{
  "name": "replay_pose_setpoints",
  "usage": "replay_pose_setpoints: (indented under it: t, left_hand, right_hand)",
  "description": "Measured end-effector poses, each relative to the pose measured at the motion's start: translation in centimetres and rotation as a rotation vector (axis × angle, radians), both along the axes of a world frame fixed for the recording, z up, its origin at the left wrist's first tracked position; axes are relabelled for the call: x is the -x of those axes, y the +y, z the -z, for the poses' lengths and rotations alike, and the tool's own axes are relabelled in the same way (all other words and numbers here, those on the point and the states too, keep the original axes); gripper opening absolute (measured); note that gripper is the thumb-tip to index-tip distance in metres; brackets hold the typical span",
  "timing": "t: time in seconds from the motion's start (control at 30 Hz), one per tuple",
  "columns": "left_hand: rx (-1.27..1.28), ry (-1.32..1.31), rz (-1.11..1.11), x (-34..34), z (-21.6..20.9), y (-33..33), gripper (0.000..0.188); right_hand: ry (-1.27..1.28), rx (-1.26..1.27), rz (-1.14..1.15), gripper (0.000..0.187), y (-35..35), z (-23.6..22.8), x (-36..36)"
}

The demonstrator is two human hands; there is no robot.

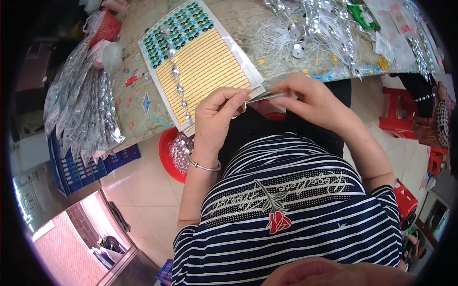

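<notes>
My left hand [217,114] is closed, thumb against forefinger, on a small silvery piece at the table's front edge. From it a thin pale strand [262,98] stretches to my right hand [310,101], whose fingers close round its other end, slightly smeared by motion. Just beyond my left hand lies a sticker sheet [205,66] with blue-green eye shapes and rows of yellow strips. Across that sheet runs a string of silver beads [175,72], its near end beside my left wrist.
Bundles of silver strings [78,112] hang over the table's left edge, above blue trays [76,167]. A red basin [167,155] holding silver beads sits below. Loose white threads [276,40] cover the far right tabletop. Red stools [393,112] and another person [431,107] are at right.
</notes>
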State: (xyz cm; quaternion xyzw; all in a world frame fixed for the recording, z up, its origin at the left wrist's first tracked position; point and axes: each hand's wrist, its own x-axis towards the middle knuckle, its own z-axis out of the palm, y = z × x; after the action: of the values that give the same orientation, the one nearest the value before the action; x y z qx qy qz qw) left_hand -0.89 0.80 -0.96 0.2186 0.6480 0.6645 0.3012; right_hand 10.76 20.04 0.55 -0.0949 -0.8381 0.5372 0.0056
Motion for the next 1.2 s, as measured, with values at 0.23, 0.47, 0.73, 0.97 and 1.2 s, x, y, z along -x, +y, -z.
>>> replay_pose_setpoints:
  t: [0.23, 0.47, 0.73, 0.97, 1.2]
  left_hand:
    - [0.169, 0.058, 0.034, 0.2, 1.4, -3.0, 0.011]
    - [0.077, 0.195, 0.095, 0.1, 1.5, -1.3, 0.011]
    - [-0.036, -0.110, 0.114, -0.1, -1.2, 3.3, 0.013]
    - [-0.034, -0.177, 0.115, 0.3, 0.4, 2.5, 0.015]
    - [-0.042, -0.212, 0.126, 0.7, 0.8, 2.3, 0.016]
  right_hand:
    - [-0.004, -0.051, 0.230, 0.013, 4.6, 0.8, -4.5]
    - [0.180, 0.015, 0.323, 0.014, 4.0, -1.1, -3.5]
    - [0.348, -0.135, 0.158, 0.011, 0.1, -2.1, 1.6]
    - [0.241, 0.036, 0.172, 0.005, 0.3, -0.5, 2.8]
    - [0.239, 0.315, 0.247, 0.010, 0.6, 0.7, 3.3]
